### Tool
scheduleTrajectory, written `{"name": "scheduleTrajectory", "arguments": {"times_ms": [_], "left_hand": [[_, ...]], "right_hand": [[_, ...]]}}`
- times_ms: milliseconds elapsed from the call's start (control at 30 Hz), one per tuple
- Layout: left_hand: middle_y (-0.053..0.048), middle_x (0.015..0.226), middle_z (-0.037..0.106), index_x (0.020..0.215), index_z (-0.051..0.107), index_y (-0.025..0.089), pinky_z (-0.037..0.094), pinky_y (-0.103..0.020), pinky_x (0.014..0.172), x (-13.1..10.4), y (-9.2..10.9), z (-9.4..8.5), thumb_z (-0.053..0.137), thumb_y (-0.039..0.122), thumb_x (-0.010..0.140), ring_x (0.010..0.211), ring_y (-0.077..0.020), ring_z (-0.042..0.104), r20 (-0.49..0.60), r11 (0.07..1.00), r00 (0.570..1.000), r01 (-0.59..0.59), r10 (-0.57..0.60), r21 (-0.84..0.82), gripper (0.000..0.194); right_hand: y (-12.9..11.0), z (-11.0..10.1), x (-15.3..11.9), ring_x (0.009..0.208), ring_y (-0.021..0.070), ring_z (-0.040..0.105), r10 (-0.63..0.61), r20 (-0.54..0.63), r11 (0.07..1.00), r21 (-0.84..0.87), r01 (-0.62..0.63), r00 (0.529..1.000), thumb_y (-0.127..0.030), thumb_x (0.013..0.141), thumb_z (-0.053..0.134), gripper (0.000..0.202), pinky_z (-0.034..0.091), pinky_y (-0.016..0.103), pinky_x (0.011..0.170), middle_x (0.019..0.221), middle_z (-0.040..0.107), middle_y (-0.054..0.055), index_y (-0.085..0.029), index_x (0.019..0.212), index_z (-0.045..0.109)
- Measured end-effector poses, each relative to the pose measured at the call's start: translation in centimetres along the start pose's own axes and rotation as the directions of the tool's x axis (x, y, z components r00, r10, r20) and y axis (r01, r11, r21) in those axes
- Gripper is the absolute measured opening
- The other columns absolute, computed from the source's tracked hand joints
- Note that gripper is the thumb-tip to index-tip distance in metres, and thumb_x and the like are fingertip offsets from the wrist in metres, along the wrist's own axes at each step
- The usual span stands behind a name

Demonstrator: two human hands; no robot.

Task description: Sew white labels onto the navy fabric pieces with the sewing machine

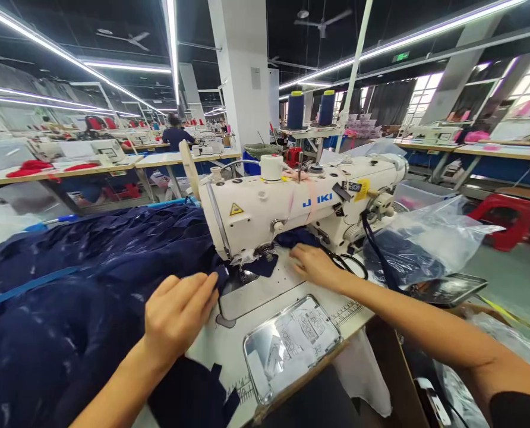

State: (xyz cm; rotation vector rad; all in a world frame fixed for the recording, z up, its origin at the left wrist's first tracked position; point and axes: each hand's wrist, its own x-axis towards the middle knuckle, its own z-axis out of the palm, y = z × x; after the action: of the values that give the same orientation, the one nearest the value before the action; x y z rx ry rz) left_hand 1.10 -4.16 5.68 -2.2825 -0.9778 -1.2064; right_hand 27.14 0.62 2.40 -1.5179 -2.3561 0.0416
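Head view: before you stand 1 JUKI sewing machine, 2 navy thread cones and 1 tin. Your left hand, nearly closed, pinches navy fabric at the needle end; your right hand is half-curled, its grip impossible to tell.

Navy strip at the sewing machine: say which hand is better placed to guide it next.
Probably the left hand: it touches the strip, while the right hand is farther along the machine.

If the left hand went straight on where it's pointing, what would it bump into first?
Beyond the cloth it touches, the left hand would probably meet the sewing machine's needle end first, though depth is unclear.
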Motion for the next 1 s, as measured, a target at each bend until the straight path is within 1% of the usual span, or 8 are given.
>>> {"name": "scheduleTrajectory", "arguments": {"times_ms": [100, 233, 367, 467, 567, 667, 900, 1000], "left_hand": [[-0.003, 0.065, 0.062, 0.076, 0.06, 0.012, 0.034, -0.026, 0.051, -0.4, -0.1, 2.4, 0.045, 0.008, 0.082, 0.054, -0.0114, 0.053, 0.128, 0.866, 0.886, -0.462, 0.445, 0.191, 0.016], [-0.001, 0.055, 0.055, 0.062, 0.054, 0.014, 0.032, -0.028, 0.051, -1.8, 0.8, 5.9, 0.035, 0.004, 0.083, 0.046, -0.0119, 0.046, 0.376, 0.871, 0.84, -0.47, 0.392, 0.144, 0.031], [-0.001, 0.053, 0.054, 0.059, 0.052, 0.014, 0.031, -0.029, 0.054, -2.7, 1.1, 6.0, 0.035, 0.001, 0.08, 0.047, -0.0136, 0.047, 0.483, 0.843, 0.784, -0.515, 0.39, 0.156, 0.029], [-0.002, 0.05, 0.053, 0.061, 0.054, 0.013, 0.03, -0.029, 0.055, -2.7, 0.9, 5.4, 0.035, 0.001, 0.079, 0.046, -0.0145, 0.048, 0.503, 0.791, 0.757, -0.575, 0.418, 0.207, 0.029], [-0.001, 0.048, 0.052, 0.061, 0.054, 0.013, 0.029, -0.029, 0.055, -2.9, 0.7, 5.3, 0.036, 0.001, 0.078, 0.045, -0.0146, 0.048, 0.517, 0.779, 0.754, -0.581, 0.406, 0.236, 0.028], [-0.001, 0.047, 0.052, 0.06, 0.053, 0.013, 0.029, -0.029, 0.055, -3.3, 0.7, 5.3, 0.037, 0.001, 0.078, 0.044, -0.0152, 0.048, 0.517, 0.788, 0.765, -0.564, 0.385, 0.247, 0.026], [-0.001, 0.045, 0.051, 0.054, 0.05, 0.014, 0.029, -0.03, 0.054, -3.8, 0.6, 5.0, 0.038, -0.001, 0.074, 0.041, -0.0149, 0.048, 0.488, 0.808, 0.792, -0.531, 0.367, 0.255, 0.027], [-0.001, 0.043, 0.05, 0.052, 0.049, 0.014, 0.029, -0.029, 0.053, -3.8, 0.5, 5.1, 0.04, -0.002, 0.072, 0.04, -0.0143, 0.047, 0.469, 0.812, 0.805, -0.521, 0.364, 0.263, 0.028]], "right_hand": [[1.9, -0.2, 1.0, 0.089, 0.023, 0.054, 0.083, -0.005, 0.948, -0.308, -0.081, 0.997, -0.023, 0.082, 0.05, 0.015, 0.041, 0.03, 0.072, 0.093, 0.058, 0.011, -0.013, 0.091, 0.056], [2.5, 0.5, 1.8, 0.086, 0.0234, 0.055, 0.088, 0.016, 0.901, -0.427, -0.073, 0.996, -0.02, 0.082, 0.048, 0.014, 0.041, 0.03, 0.07, 0.089, 0.059, 0.011, -0.013, 0.091, 0.055], [2.2, 0.6, 1.3, 0.076, 0.0234, 0.057, 0.093, -0.005, 0.898, -0.431, -0.086, 0.996, -0.005, 0.082, 0.037, 0.021, 0.039, 0.031, 0.062, 0.086, 0.059, 0.014, -0.009, 0.09, 0.056], [0.9, 0.8, 0.8, 0.076, 0.0229, 0.055, -0.187, -0.072, 0.886, -0.443, 0.137, 0.98, -0.007, 0.084, 0.034, 0.023, 0.038, 0.034, 0.068, 0.087, 0.058, 0.014, -0.01, 0.086, 0.057], [-1.1, 1.7, 0.7, 0.079, 0.02, 0.052, -0.638, -0.064, 0.711, -0.431, 0.556, 0.767, -0.01, 0.087, 0.033, 0.026, 0.035, 0.035, 0.078, 0.09, 0.059, 0.011, -0.012, 0.082, 0.059], [-2.3, 2.9, 1.2, 0.078, 0.0185, 0.049, -0.775, 0.006, 0.583, -0.38, 0.718, 0.632, -0.009, 0.086, 0.037, 0.024, 0.035, 0.032, 0.075, 0.085, 0.059, 0.009, -0.012, 0.076, 0.059], [-4.0, 4.2, 1.8, 0.078, 0.0188, 0.049, -0.48, -0.031, 0.868, -0.161, 0.47, 0.877, -0.021, 0.081, 0.048, 0.014, 0.036, 0.031, 0.07, 0.084, 0.058, 0.008, -0.013, 0.08, 0.059], [-5.6, 4.8, 1.9, 0.08, 0.0215, 0.049, -0.358, -0.069, 0.925, -0.16, 0.344, 0.931, -0.031, 0.079, 0.051, 0.021, 0.036, 0.033, 0.072, 0.085, 0.056, 0.009, -0.011, 0.084, 0.057]]}}
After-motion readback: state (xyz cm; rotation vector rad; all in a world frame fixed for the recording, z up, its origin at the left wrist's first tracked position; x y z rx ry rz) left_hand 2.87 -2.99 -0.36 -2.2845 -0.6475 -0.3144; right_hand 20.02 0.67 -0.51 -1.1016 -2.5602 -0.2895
